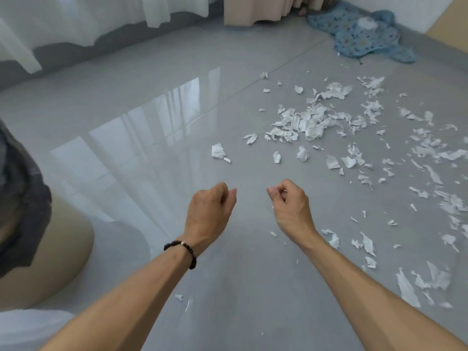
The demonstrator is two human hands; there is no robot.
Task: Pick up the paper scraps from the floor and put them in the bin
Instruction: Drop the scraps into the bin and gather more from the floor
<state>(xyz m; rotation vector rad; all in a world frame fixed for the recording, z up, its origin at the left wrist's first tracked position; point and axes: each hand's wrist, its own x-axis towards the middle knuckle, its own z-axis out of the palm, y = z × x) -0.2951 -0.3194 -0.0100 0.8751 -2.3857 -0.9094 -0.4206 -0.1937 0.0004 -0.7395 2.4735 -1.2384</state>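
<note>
Paper scraps (307, 122): white torn pieces on the grey tiled floor (157, 127); densest heap ahead and to the right of the hands, thinner scatter along the right edge, a few stray bits near the forearms.
Left hand (209, 207): held out above the floor, fingers loosely curled inward, nothing visible in it; black bead bracelet (181, 250) on the wrist.
Right hand (288, 205): level with the left, a gap between the two; fingers curled with thumb near fingertips; cannot tell if a small scrap is pinched.
Bin (38, 244): tan, dark liner over the rim, at far left, well apart from the heap.
Blue cloth (359, 39): crumpled, far right corner.
Curtains (76, 19): white and beige, along the far edge.
</note>
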